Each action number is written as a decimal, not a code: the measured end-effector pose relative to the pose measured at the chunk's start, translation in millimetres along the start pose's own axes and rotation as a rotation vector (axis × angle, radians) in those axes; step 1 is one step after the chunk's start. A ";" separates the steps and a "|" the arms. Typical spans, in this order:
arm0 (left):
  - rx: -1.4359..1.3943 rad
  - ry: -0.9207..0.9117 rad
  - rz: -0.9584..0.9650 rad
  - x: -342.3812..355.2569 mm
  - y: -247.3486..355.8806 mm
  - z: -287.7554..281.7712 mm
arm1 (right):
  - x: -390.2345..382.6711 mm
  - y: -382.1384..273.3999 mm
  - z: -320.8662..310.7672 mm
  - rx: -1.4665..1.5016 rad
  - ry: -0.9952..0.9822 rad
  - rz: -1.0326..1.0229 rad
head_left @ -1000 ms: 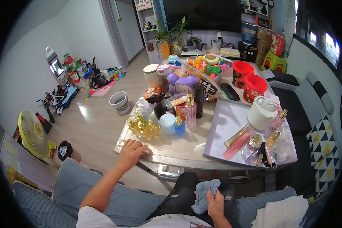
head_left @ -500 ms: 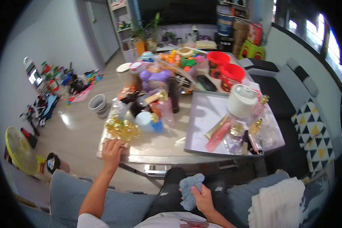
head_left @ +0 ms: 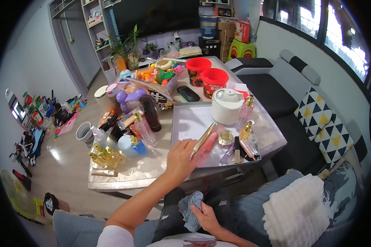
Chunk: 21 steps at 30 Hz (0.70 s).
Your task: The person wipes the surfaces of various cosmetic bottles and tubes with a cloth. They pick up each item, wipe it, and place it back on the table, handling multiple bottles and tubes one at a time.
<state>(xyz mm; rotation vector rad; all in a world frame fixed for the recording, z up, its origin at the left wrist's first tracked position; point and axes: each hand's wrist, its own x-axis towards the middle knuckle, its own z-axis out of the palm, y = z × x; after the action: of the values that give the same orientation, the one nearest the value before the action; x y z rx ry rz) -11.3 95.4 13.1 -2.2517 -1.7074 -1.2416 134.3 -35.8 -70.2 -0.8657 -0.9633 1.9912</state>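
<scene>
My left hand [head_left: 180, 159] reaches over the near left edge of the grey tray [head_left: 185, 108], its fingers closed at the lower end of a slim gold tube [head_left: 204, 139]. Against that tube lies a pink tube [head_left: 206, 151]; the left fingertips are partly hidden. Over my lap, my right hand [head_left: 206, 216] grips a crumpled grey-blue cloth [head_left: 190, 210]. Also in the tray are a white lidded pot [head_left: 227, 106], a gold-lidded jar [head_left: 225, 138] and several small bottles and tubes. A flat gold-beige tube [head_left: 104, 172] lies at the table's near left corner, beside gold-capped bottles [head_left: 107, 156].
A blue bottle [head_left: 138, 145], a pink spray bottle [head_left: 144, 129] and a dark brown bottle [head_left: 150, 113] stand left of the tray. Farther back are red buckets [head_left: 214, 81], a black case [head_left: 188, 94] and toys [head_left: 154, 76]. A sofa [head_left: 266, 88] borders the table's right side.
My left hand has moved right, from the table's near left corner to the gold tube in the tray. The view has swung right. My right hand still holds the cloth.
</scene>
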 end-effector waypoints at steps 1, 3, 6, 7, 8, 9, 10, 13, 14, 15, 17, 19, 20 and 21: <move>0.030 -0.085 -0.047 9.9 -1.7 11.8 | -1.9 -2.7 -1.2 -0.002 0.003 -0.003; 0.093 -0.260 -0.139 26.4 -5.6 31.9 | -4.4 -4.6 -5.6 0.003 0.015 -0.010; 0.172 -0.537 -0.281 42.8 -10.1 46.8 | -5.5 -3.3 -10.9 0.028 0.024 -0.014; 0.181 -0.529 -0.274 44.4 -9.8 49.1 | -5.4 -3.7 -12.0 0.035 0.019 -0.010; 0.189 -0.524 -0.268 45.1 -8.7 51.6 | -5.8 -2.9 -12.8 0.044 0.016 -0.004; 0.197 -0.518 -0.262 45.8 -7.7 53.7 | -5.3 -1.1 -13.1 0.038 0.016 -0.003; 0.205 -0.531 -0.273 46.6 -6.2 56.4 | -4.0 1.7 -13.2 0.031 0.014 -0.001; 0.200 -0.550 -0.325 48.8 -2.7 59.7 | 0.9 16.5 -17.4 -0.047 0.020 -0.057; 0.177 -0.546 -0.352 49.4 -2.3 59.5 | 1.8 18.1 -18.1 -0.085 0.026 -0.087; 0.153 -0.543 -0.378 49.8 -2.0 59.3 | 1.4 18.7 -18.5 -0.084 0.030 -0.077; 0.150 -0.577 -0.386 50.8 -6.5 61.0 | -0.1 17.5 -18.5 -0.082 0.041 -0.058; 0.146 -0.580 -0.380 51.0 -11.2 63.6 | -0.8 18.3 -19.5 -0.081 0.040 -0.066; 0.146 -0.565 -0.373 49.7 -13.4 64.9 | -0.9 18.0 -19.6 -0.081 0.039 -0.068; 0.146 -0.549 -0.367 48.1 -15.8 66.0 | -1.2 16.7 -18.7 -0.061 0.035 -0.058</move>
<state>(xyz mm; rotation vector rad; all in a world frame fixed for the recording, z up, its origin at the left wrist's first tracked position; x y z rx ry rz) 15.5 171.2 -8.2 -2.4076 -2.3869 -0.5141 144.6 -38.0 -93.0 -0.8925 -1.0225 1.9006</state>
